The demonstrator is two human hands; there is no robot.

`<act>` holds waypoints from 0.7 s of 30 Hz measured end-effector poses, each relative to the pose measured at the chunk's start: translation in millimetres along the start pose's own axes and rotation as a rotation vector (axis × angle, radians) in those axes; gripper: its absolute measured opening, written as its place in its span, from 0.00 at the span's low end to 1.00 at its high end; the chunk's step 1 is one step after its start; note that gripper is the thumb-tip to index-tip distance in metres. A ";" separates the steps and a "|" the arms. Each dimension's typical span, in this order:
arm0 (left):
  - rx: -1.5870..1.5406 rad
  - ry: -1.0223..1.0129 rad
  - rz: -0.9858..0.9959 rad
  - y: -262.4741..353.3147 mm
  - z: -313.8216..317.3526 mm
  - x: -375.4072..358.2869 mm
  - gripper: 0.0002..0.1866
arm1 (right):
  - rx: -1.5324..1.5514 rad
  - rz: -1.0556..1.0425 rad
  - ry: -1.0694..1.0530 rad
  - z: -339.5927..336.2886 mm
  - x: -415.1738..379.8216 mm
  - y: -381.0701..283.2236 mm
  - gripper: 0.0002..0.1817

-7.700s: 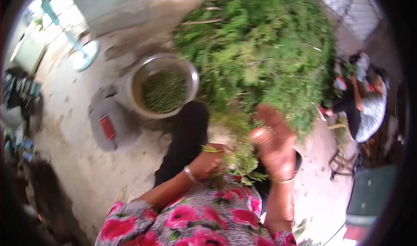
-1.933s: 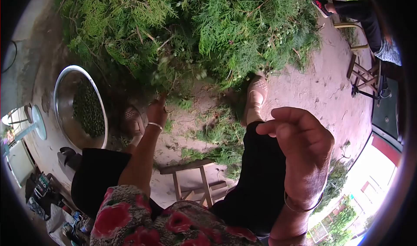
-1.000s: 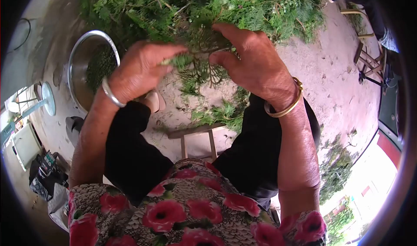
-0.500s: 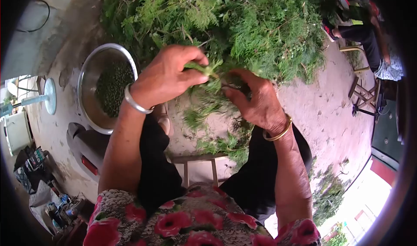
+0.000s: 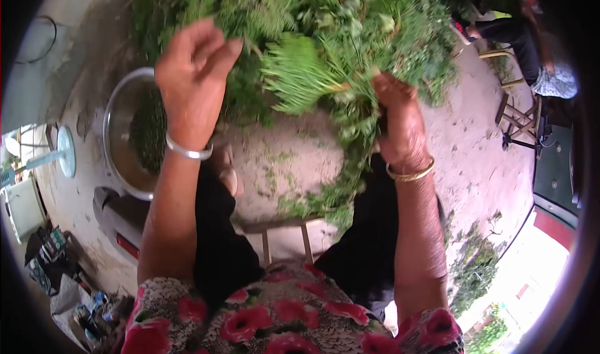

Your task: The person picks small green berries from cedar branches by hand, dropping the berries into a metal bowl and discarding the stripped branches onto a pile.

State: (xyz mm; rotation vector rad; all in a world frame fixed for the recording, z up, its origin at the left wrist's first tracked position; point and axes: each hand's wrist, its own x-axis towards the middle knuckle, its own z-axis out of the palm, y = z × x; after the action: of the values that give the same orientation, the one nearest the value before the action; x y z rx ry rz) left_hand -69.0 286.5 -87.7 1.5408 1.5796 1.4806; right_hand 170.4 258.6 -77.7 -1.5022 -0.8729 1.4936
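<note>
My right hand is closed around the stem of a leafy green branch, blurred by motion, with feathery fronds spreading leftward and sprigs hanging down. My left hand is raised at the left, apart from the branch, its fingers curled in and its thumb against them; what lies inside is hidden. Below and left of it stands a wide metal basin, partly covered by that hand and wrist. Small green berry-like pieces lie in the basin.
A large heap of cut greenery fills the ground ahead. Loose clippings lie between my legs. At the far right are another person's leg and a wooden stool. A pale blue fan stands at the left.
My left hand has moved up and left, away from the right hand. The right hand has shifted right and now holds a larger branch in view. The view has shifted slightly.
</note>
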 end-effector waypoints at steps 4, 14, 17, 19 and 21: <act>-0.320 -0.114 -0.279 18.4 0.9 -1.1 0.08 | 0.610 -0.049 -0.338 -34.1 25.4 44.9 0.20; -0.489 -0.268 -0.281 37.5 21.5 -12.8 0.03 | 0.950 0.184 -0.695 -12.7 17.0 32.4 0.10; -0.556 -0.318 -0.366 37.1 26.4 -14.2 0.07 | 0.842 0.155 -0.641 -5.6 14.0 28.8 0.12; -0.588 -0.390 -0.389 43.5 31.3 -18.3 0.16 | 0.766 0.164 -0.534 1.1 12.2 26.3 0.14; -0.502 -0.309 -0.233 47.9 44.4 -28.1 0.14 | 0.750 0.162 -0.496 6.7 12.2 29.6 0.15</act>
State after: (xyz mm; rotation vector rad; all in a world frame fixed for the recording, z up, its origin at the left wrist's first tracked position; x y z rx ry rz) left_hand -3.9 266.3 -67.5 1.1813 1.0636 1.3053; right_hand 162.2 257.8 -109.4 -0.6693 -0.3665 2.0555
